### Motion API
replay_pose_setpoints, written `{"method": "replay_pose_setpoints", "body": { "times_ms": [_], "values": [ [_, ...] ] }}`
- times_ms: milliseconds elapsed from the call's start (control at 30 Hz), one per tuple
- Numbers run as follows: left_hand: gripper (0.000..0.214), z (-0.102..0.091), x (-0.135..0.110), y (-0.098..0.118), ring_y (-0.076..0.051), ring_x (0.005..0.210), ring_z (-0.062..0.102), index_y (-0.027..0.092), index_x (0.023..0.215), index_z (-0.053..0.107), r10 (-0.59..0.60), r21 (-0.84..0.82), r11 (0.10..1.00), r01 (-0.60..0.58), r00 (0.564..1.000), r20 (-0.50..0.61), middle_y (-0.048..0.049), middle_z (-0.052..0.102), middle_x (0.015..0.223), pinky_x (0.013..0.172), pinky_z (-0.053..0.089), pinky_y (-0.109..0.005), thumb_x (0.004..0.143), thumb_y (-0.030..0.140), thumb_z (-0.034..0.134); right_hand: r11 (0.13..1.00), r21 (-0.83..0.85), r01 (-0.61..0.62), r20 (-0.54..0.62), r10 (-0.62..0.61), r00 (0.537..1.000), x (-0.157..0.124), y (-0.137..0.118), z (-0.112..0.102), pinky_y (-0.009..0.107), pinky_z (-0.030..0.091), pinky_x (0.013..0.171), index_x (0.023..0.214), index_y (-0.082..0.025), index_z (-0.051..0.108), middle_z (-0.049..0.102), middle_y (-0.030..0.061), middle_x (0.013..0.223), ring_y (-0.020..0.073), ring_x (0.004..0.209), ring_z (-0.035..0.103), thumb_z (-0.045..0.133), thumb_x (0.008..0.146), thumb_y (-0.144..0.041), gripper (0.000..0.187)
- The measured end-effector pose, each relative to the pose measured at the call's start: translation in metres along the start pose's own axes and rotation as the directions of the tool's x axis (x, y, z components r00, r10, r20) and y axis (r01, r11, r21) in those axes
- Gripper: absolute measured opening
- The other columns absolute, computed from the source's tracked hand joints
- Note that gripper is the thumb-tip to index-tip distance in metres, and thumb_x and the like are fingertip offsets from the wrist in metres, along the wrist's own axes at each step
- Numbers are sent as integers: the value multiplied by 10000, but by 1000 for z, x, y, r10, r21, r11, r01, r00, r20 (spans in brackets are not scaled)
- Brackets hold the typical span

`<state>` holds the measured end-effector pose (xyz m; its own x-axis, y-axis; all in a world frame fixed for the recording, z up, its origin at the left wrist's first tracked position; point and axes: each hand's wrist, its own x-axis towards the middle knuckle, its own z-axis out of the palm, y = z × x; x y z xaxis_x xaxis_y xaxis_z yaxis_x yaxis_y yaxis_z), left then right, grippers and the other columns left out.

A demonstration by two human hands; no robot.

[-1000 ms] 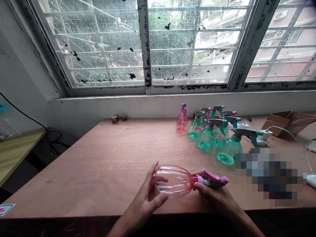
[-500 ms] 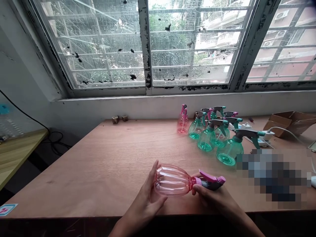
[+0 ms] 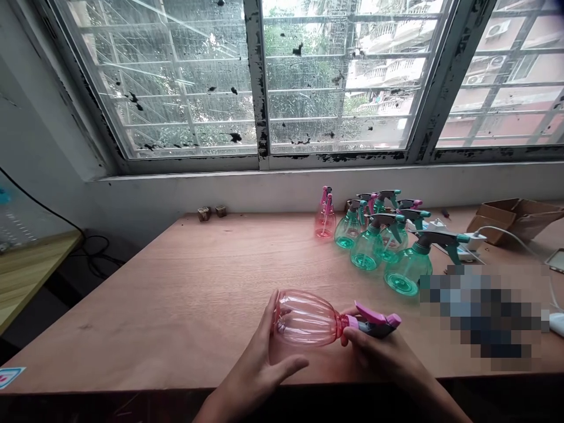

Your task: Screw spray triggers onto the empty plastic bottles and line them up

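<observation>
A clear pink spray bottle (image 3: 308, 320) lies sideways just above the wooden table (image 3: 185, 294), its pink and grey trigger head (image 3: 378, 322) pointing right. My left hand (image 3: 264, 364) cups the bottle's base, fingers curled behind it and thumb stretched out below. My right hand (image 3: 383, 355) is closed round the neck and trigger head. Both hands are near the table's front edge.
Several teal spray bottles (image 3: 403, 270) and one upright pink bottle (image 3: 325, 222) stand at the back right. A cardboard box (image 3: 515, 217), a white power strip with cable (image 3: 473, 239) and a blurred patch lie right. Two small cups (image 3: 211, 212) sit by the window wall.
The pink bottle has lifted slightly and turned in my hands. My left thumb has slid off the bottle's side and now sticks out below it.
</observation>
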<state>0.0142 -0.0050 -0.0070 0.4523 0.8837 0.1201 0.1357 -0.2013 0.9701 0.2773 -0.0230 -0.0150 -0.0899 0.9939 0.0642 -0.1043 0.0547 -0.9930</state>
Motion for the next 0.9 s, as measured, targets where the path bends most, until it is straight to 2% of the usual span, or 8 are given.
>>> {"method": "replay_pose_setpoints", "body": {
  "times_ms": [133,200,300,433,533,633,767,900],
  "values": [
    [879,0,4,-1,-339,1469,409,266,1605,220,-20,-124,992,23,999,26,-137,410,1608,1243,280,-506,904,450,717,1000,-27,6,-6,-6,1000,0,4,-2,220,250,437,948,-142,709,691,28,682,84,461,422,808,809,-471,371],
    [855,-1,5,0,-339,1485,383,277,1597,247,-18,-117,993,21,1000,22,-127,417,1607,1249,262,-507,904,427,724,1000,-22,5,-18,-6,1000,0,5,-3,223,221,444,950,-143,709,675,16,658,78,468,380,809,809,-468,368],
    [948,-2,4,2,-329,1496,364,331,1615,138,-31,-72,997,33,999,25,-113,379,1632,1259,194,-527,891,407,745,1000,20,-8,-21,8,1000,0,4,-4,224,200,453,957,-162,704,673,7,665,70,468,347,794,819,-484,362],
    [1120,-3,1,2,-334,1410,479,285,1623,-33,-75,-114,990,81,996,53,-158,573,1447,1227,243,-540,858,470,764,1000,-9,12,-16,-13,1000,0,2,-2,233,209,450,936,-170,714,670,8,673,82,476,360,798,807,-491,356],
    [1171,-2,4,1,-367,1278,577,211,1622,118,-115,-171,979,111,993,-13,-161,654,1268,1147,372,-520,753,501,848,997,-62,39,-17,-40,999,1,1,-1,248,235,453,900,-176,733,654,3,659,103,502,391,822,783,-467,327],
    [1109,1,7,2,-351,1209,610,220,1588,265,-100,-159,983,90,994,-54,-133,657,1229,1106,421,-481,704,427,902,997,-67,36,-32,-38,999,1,1,0,251,266,463,889,-181,738,674,8,682,105,505,402,811,792,-472,315],
    [1118,1,7,2,-314,1230,604,266,1616,150,-52,-47,998,50,998,-46,-119,670,1231,1158,356,-474,762,315,870,1000,-14,-3,-41,2,999,1,1,-1,232,254,461,997,-172,726,689,12,693,83,488,387,793,812,-495,378],
    [1207,-1,6,-2,-344,1293,565,240,1627,78,-80,-62,995,79,996,-25,-151,639,1321,1184,328,-500,738,389,881,1000,-8,13,-15,-13,1000,1,2,-2,218,244,448,923,-161,699,684,13,685,72,482,393,806,807,-487,363]
  ]
}}
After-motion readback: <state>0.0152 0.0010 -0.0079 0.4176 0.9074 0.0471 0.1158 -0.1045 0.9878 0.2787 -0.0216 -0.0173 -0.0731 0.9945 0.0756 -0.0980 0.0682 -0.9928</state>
